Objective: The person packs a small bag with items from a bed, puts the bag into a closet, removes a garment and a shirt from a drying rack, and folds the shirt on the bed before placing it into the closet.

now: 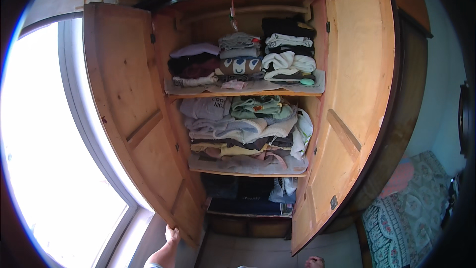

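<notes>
A wooden wardrobe stands before me with both doors swung outward. My left hand (171,233) grips the lower edge of the left wardrobe door (130,93). At the bottom edge of the view is my right hand (314,262), below the right wardrobe door (357,63) and apart from it. Its fingers look curled, but much of it is cut off. On the upper shelf (245,93) are stacks of folded clothes (240,66). The middle shelf (247,173) bears more clothes, among them a green garment (260,107) and a cream fleece garment (241,129), beside a white plastic bag (302,134).
A bright window (55,137) lies close to the left door. Dark folded items (245,205) and a clear bag (284,190) fill the bottom compartment. At the right is a bed with a patterned cover (409,216). A wooden rod (253,9) spans the wardrobe's top.
</notes>
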Available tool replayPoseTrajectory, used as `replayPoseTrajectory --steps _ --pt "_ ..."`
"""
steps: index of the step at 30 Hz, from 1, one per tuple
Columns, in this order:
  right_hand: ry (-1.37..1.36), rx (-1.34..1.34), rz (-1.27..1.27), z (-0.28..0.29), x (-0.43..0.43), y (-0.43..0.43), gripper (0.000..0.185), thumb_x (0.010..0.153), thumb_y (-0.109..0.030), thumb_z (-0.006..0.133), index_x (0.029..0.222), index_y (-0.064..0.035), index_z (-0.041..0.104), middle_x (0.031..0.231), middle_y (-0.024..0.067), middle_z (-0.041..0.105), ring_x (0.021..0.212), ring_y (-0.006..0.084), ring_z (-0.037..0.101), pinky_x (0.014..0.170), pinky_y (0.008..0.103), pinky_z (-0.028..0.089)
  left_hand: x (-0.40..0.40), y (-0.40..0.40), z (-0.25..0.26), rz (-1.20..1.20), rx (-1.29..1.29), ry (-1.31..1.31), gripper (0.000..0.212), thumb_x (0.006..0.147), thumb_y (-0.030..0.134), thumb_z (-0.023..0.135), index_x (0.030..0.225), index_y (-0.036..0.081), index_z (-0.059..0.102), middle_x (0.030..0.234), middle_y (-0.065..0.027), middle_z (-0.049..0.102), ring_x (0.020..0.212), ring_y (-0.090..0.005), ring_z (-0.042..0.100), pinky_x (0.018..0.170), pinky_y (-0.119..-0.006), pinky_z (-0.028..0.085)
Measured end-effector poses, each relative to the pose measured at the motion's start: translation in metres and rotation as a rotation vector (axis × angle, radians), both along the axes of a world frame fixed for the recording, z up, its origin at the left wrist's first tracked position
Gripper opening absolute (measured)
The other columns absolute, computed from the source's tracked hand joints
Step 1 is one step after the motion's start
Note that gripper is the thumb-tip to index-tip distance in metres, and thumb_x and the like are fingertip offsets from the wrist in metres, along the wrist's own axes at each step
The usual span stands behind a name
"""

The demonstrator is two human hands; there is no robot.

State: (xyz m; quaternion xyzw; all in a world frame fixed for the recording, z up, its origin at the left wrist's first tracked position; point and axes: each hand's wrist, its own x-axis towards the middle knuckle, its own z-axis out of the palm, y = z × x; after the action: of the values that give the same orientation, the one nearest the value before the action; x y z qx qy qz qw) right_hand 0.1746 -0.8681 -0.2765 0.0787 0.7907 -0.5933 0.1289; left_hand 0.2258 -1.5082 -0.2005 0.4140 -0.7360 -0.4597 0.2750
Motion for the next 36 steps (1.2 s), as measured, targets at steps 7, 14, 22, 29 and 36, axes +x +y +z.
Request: replayPoseTrajectory --steps 7,14,22,29,36 --pt "-0.022 0.109 0.058 -0.062 -0.061 0.015 0.028 0.088 -0.019 0.052 0.110 -0.0014 0.054 0.073 0.0123 0.063 0.050 0.0212 0.058 0.047 0.0376 0.050 -0.011 0.030 0.013 -0.092 -0.142 -0.278 0.038 0.078 0.010 0.051 0.115 0.009 0.050 0.108 -0.0154 0.061 0.103 -0.0346 0.056 0.087 -0.040 0.046" --pt "0.158 -0.147 -0.168 -0.025 -0.068 -0.014 0.023 0.088 -0.016 0.055 0.105 -0.0013 0.058 0.074 0.0060 0.060 0.057 0.0155 0.056 0.051 0.0294 0.047 -0.007 0.037 0.009 -0.156 -0.153 -0.274 0.035 0.078 0.019 0.058 0.108 0.003 0.050 0.100 -0.0177 0.063 0.097 -0.0356 0.059 0.085 -0.041 0.047" --pt "0.444 -0.680 -0.454 0.050 -0.079 -0.055 0.021 0.088 -0.012 0.057 0.104 0.0011 0.061 0.087 0.0048 0.062 0.076 0.0110 0.057 0.065 0.0223 0.046 -0.076 0.063 -0.033 -0.380 -0.090 -0.005 0.049 0.077 0.015 0.066 0.118 0.001 0.041 0.104 -0.0131 0.059 0.093 -0.0254 0.057 0.077 -0.036 0.050" --pt "0.575 -0.297 -0.321 0.052 -0.105 -0.079 0.027 0.095 -0.017 0.040 0.111 -0.0025 0.055 0.100 0.0043 0.060 0.088 0.0177 0.057 0.081 0.0316 0.045 -0.144 0.075 -0.065 -0.366 0.499 0.093 0.040 0.078 0.018 0.068 0.110 0.003 0.050 0.084 -0.0150 0.056 0.061 -0.0256 0.050 0.046 -0.041 0.041" --pt "0.503 0.213 -0.442 0.126 -0.050 -0.113 0.055 0.078 -0.039 0.066 0.114 -0.0002 0.052 0.108 0.0192 0.053 0.097 0.0312 0.053 0.084 0.0364 0.044 -0.199 0.144 -0.066 -0.600 0.626 -0.154 0.028 0.079 0.022 0.064 0.099 0.005 0.055 0.066 -0.0117 0.054 0.049 -0.0233 0.048 0.039 -0.036 0.038"
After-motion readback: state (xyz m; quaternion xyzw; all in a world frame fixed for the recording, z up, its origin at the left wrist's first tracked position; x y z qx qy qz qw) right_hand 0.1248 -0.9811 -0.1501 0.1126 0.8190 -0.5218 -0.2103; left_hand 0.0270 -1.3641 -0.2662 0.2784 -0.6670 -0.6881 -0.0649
